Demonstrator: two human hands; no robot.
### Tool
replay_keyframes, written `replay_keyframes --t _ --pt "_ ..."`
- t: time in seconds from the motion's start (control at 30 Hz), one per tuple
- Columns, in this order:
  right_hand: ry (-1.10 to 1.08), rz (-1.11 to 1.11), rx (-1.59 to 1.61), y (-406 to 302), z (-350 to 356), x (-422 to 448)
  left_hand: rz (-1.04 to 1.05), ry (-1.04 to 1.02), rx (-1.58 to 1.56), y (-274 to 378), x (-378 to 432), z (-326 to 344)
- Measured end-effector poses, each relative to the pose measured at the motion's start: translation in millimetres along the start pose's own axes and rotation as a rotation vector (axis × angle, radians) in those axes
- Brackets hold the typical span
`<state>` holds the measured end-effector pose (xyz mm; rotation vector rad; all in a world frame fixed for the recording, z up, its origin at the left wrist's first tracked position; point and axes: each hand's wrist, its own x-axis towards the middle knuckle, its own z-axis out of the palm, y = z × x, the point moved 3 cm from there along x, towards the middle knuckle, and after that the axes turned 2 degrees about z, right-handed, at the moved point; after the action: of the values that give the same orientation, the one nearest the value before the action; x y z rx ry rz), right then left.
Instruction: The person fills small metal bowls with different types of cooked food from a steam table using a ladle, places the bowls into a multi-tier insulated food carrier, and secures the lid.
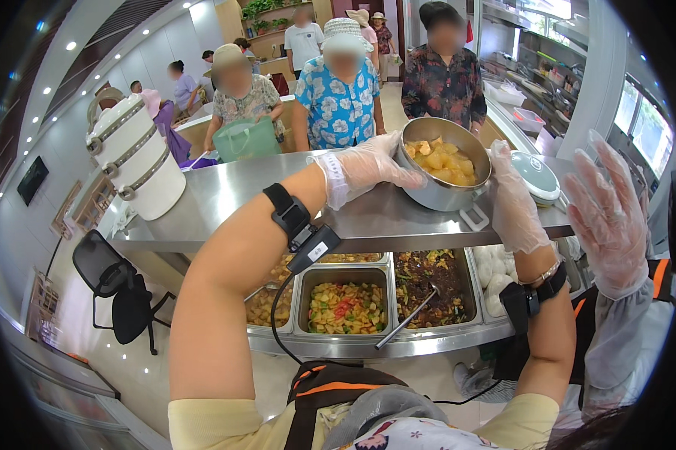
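Both my hands wear clear plastic gloves and hold a round stainless-steel food container (446,197) over the steel counter, tilted towards me. Chunks of cooked vegetable in sauce (442,160) lie in it. My left hand (380,163) grips its left side, thumb on the near wall. My right hand (512,197) is at its right side; the fingers are partly hidden. A white latch (475,217) hangs at the container's near right. Just right of my right hand lies a round white and grey-green lid (534,177).
A stacked white food carrier (141,157) stands at the counter's left. Below the counter (248,208) are steel pans of food, one with a ladle (408,315). Several people stand across the counter. A co-worker's gloved hand (610,219) is raised at right.
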<state>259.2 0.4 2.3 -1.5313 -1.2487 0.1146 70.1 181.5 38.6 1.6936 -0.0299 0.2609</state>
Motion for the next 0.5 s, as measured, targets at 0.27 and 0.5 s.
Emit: replay_keyframes --t 0.27,0.5 --pt "-0.048 0.030 -0.258 -88.1 -4.8 -69.8 0.152 0.061 0.247 -17.3 25.7 0.4" --pt "-0.164 -0.678 -0.997 -109.9 -54.6 -63.4 0.077 -0.017 0.382 -2.9 54.9 37.5"
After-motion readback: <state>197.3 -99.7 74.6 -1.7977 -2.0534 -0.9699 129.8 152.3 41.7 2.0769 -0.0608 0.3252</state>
